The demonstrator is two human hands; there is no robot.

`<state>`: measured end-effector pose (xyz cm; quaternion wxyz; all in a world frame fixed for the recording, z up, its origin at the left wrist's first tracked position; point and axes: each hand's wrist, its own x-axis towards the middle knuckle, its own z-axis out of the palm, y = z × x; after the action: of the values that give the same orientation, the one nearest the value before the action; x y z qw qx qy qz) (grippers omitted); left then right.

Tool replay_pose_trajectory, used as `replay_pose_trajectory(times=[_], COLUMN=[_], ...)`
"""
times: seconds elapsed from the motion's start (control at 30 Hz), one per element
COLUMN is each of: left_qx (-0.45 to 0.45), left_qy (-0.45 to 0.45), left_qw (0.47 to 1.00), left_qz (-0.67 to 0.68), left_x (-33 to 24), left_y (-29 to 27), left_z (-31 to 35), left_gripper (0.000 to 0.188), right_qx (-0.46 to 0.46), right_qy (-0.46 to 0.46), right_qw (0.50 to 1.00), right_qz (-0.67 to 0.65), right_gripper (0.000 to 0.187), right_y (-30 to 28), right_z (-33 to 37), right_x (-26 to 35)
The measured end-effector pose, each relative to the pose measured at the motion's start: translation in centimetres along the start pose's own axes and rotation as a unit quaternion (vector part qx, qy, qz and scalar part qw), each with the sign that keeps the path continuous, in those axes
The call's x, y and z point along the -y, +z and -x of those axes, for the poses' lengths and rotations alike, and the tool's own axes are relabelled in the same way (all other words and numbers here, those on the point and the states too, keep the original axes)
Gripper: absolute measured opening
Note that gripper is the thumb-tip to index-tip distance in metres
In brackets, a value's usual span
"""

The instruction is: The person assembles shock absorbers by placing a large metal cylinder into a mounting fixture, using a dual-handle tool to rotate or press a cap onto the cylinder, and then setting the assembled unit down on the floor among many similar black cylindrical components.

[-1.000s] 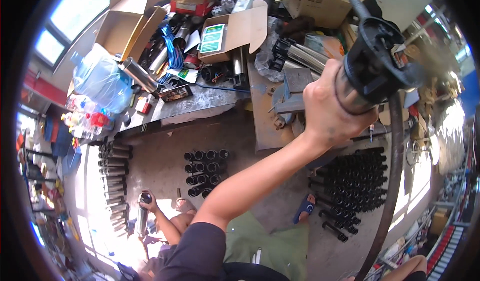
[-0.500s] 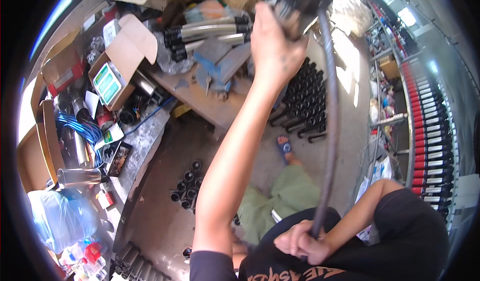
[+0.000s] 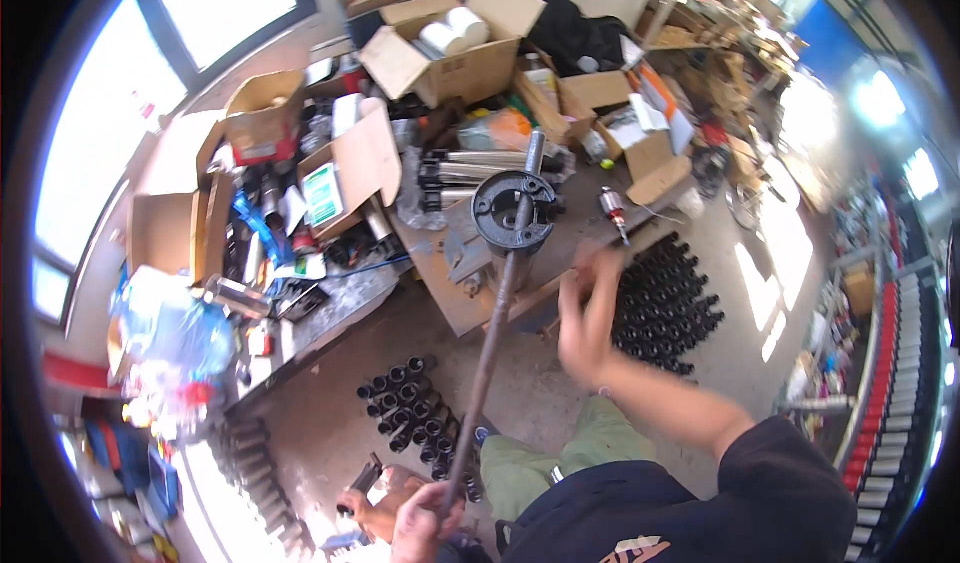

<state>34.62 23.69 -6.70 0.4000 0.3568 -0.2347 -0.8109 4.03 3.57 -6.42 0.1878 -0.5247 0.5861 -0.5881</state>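
A long dark metal rod (image 3: 488,353) slants up from the lower middle, across a round black metal fixture (image 3: 515,211) at the bench corner. Its upper tip is paler and sticks out past the fixture. My left hand (image 3: 425,521) is closed round the rod's lower end. My right hand (image 3: 592,313) is raised in front of the bench, blurred by motion, thumb and fingers apart and nothing seen in it. Close beyond it stand several rows of black tubes (image 3: 665,303) on the floor.
The brown bench (image 3: 430,278) carries shiny metal tubes (image 3: 490,171), open cardboard boxes (image 3: 460,68) and a small red-and-silver tool (image 3: 613,208). More black tubes (image 3: 410,403) stand on the floor at left. Another person's hand (image 3: 380,508) is low, beside my left hand. A rack (image 3: 880,393) lines the right.
My left hand has left the dark fixture up high and now grips the rod's lower end. My right hand has let go of the rod and risen toward the bench. The view has swung.
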Motion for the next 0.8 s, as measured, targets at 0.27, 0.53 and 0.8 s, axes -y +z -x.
replay_pose_trajectory(times=[0.27, 0.53, 0.8], left_qx=[-0.45, -0.564, -0.55], left_qy=[0.163, 0.024, 0.113], left_qw=[0.569, 0.406, 0.275], left_qz=[-0.668, -0.718, -0.78], left_x=[-4.6, -7.7, -7.8], left_y=[22.5, 22.3, 17.4], left_z=[-9.5, -19.3, -20.3], left_gripper=[0.028, 0.044, 0.04], right_qx=[0.388, 0.33, 0.198], right_qy=[-0.618, -0.499, -0.351], right_qw=[0.639, 0.707, 0.789], right_qz=[0.242, 0.377, 0.464], right_gripper=[0.017, 0.026, 0.024], right_y=[3.4, 2.5, -4.5], right_z=[-35.8, -41.9, -34.9], right_x=[1.3, -5.6, 0.4])
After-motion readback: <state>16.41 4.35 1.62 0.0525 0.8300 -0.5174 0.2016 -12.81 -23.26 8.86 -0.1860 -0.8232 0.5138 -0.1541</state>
